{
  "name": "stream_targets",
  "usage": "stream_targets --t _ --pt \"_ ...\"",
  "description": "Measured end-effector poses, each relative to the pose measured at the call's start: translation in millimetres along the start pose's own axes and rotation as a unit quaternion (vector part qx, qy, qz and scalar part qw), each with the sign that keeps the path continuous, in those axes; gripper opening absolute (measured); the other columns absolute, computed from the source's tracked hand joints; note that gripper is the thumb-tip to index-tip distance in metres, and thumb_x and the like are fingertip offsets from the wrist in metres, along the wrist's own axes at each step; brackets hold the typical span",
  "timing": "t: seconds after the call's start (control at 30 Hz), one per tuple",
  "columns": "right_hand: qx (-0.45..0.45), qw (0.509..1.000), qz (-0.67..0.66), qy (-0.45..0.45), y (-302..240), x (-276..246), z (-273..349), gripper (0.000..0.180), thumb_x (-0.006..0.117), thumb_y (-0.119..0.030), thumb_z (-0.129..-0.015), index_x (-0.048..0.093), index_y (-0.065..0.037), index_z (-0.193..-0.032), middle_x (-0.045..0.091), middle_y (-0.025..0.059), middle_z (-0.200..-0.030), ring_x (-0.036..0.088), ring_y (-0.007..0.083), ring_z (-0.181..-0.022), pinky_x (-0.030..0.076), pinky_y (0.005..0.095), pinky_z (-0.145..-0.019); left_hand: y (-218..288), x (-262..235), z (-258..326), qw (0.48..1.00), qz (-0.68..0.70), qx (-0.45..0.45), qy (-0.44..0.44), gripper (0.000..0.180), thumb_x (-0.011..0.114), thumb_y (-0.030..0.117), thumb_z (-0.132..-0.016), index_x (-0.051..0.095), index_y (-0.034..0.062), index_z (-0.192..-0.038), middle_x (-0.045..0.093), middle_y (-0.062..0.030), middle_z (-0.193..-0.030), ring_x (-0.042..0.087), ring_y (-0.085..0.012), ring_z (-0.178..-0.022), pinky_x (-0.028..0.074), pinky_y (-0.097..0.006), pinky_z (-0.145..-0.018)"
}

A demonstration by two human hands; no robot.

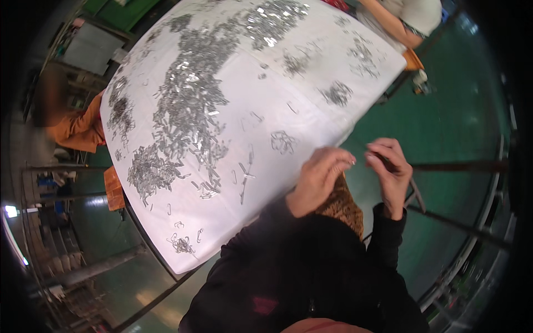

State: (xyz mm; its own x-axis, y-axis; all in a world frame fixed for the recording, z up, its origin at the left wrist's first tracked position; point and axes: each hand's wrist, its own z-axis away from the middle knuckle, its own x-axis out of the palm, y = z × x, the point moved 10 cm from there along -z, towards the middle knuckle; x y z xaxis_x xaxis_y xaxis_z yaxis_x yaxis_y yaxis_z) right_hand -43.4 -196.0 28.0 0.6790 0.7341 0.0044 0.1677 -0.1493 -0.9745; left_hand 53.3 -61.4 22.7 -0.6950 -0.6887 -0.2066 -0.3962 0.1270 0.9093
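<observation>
The left hand (319,180) is curled with its fingertips (345,161) pinched together at the near edge of the table; whether anything sits between them is too small to tell. The right hand (391,172) faces it just beside, thumb and fingers closed on a thin dark metal strip (415,191) that runs down past the wrist and pokes out below the hand. Both forearms wear black sleeves (311,255), and a patterned brown cloth (341,205) shows between them.

The hands hang over the rim of a large table covered in white sheet (311,89), which looks bowed by the lens. Across it lies a broad heap of small shiny silver metal clips (189,105), thickest along the middle and left, thinning into little separate clusters (283,141) and single pieces near the hands.

At the table's left side sits a person in an orange top (78,127); at the far right corner another person's bare arm (394,25) rests by the edge. The floor (455,122) is glossy green. Dark metal bars (461,165) cross on the right, and grey metal shelving (55,250) stands at lower left.
</observation>
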Motion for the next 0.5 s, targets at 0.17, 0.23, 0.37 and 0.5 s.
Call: stream_targets --t 0.17,0.23,0.37,0.5 --pt "0.053 0.992 0.061 -0.097 43 23 -65 0.022 0.058 0.003 -0.09 0.068 0.001 -0.11 0.065 0.0061 -0.096 0.062 0.0114 -0.085 0.05 0.0235 -0.07 -14 1 7 1.0 0.009 -0.014 0.013 0.007 0.062 -0.003 -0.088 0.062 0.0005 -0.094 0.068 -0.0099 -0.094 0.064 -0.0235 -0.089 0.05 -0.032 -0.081" --pt "0.012 0.981 0.008 -0.193 76 77 -91 0.024 0.056 -0.01 -0.094 0.066 -0.001 -0.114 0.067 0.0091 -0.112 0.065 0.0151 -0.092 0.053 0.029 -0.079 -19 2 17 1.0 0.002 -0.024 0.01 0.01 0.061 -0.003 -0.088 0.063 -0.0006 -0.097 0.069 -0.0119 -0.095 0.065 -0.0239 -0.089 0.051 -0.032 -0.08" --pt "-0.175 0.928 0.143 -0.296 145 219 -150 0.032 0.048 -0.002 -0.085 0.064 0.002 -0.112 0.063 0.02 -0.115 0.058 0.0327 -0.11 0.045 0.0388 -0.098 -45 7 48 0.993 -0.009 -0.105 -0.06 0.012 0.061 0.001 -0.091 0.067 0.0011 -0.1 0.069 -0.013 -0.097 0.067 -0.0239 -0.088 0.053 -0.032 -0.08" --pt "-0.327 0.776 0.428 -0.327 199 303 -179 0.014 0.057 -0.004 -0.075 0.065 0.001 -0.086 0.062 0.0154 -0.092 0.06 0.0304 -0.1 0.049 0.0393 -0.091 -82 10 61 0.98 0.108 -0.158 -0.062 0.01 0.064 -0.001 -0.089 0.064 0.0027 -0.098 0.069 -0.0107 -0.097 0.066 -0.0168 -0.086 0.052 -0.028 -0.077"
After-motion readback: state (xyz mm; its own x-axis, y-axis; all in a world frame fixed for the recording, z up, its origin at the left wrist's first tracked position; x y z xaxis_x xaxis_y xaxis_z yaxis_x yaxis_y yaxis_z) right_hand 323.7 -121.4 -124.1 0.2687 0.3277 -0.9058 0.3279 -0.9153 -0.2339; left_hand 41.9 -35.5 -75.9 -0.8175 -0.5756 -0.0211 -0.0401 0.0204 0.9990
